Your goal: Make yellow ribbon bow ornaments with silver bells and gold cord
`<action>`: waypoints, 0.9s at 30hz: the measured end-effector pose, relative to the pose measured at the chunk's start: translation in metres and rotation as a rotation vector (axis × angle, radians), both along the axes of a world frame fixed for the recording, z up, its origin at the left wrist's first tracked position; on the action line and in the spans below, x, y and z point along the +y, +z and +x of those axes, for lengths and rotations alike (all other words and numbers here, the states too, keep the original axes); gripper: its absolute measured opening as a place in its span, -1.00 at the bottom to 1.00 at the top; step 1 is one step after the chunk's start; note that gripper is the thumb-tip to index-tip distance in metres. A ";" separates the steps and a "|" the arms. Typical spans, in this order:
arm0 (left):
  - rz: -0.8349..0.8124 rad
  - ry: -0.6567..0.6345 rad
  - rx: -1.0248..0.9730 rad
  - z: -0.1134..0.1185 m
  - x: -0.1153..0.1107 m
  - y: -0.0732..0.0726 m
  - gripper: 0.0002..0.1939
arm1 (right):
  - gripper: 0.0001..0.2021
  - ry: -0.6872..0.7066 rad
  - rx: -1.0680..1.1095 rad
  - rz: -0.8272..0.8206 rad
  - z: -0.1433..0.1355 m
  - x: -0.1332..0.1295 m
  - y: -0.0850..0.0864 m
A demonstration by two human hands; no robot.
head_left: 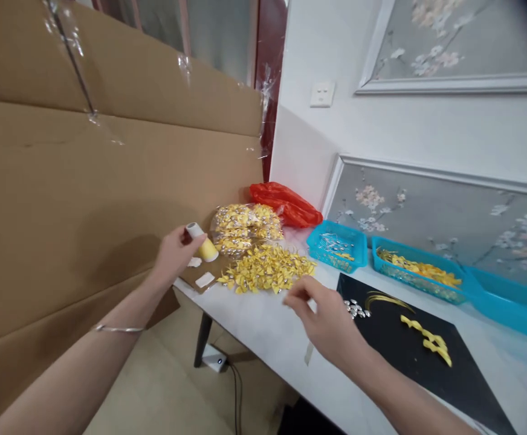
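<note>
My left hand (177, 249) is wrapped round the upper part of a cone-shaped spool of yellow thread (208, 249), which stands tilted at the table's left end. My right hand (315, 305) hovers over the table's front part, thumb and fingertips pinched; whatever they hold, if anything, is too small to make out. Between the two hands lies a heap of yellow ribbon bows (263, 269) with shiny silver bits among them. Behind the heap sits a clear plastic bag (245, 225) packed with similar yellow pieces. Small white scraps (205, 280) lie beside the spool.
A black mat (394, 344) on the right bears silver beads (355, 309), golden strands (388, 297) and yellow bows (429, 341). Blue baskets (358, 263) line the wall. A red plastic bag (286, 205) lies at the back; a cardboard sheet (109, 181) stands on the left.
</note>
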State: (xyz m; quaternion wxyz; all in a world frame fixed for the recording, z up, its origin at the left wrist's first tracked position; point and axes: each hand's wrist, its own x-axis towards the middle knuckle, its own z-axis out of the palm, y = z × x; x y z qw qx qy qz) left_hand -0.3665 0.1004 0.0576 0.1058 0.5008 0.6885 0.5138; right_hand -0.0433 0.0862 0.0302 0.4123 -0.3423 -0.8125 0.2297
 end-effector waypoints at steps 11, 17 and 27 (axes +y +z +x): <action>0.155 0.156 -0.825 0.011 -0.155 -0.084 -0.49 | -0.70 0.090 -0.328 0.104 -0.182 0.070 -0.021; 0.092 0.064 -1.092 0.029 -0.156 -0.105 -0.48 | -0.68 0.021 -0.434 0.106 -0.226 0.093 -0.040; 0.162 -0.196 -1.152 0.035 -0.139 -0.081 -0.56 | -0.68 0.082 -0.409 0.051 -0.235 0.097 -0.064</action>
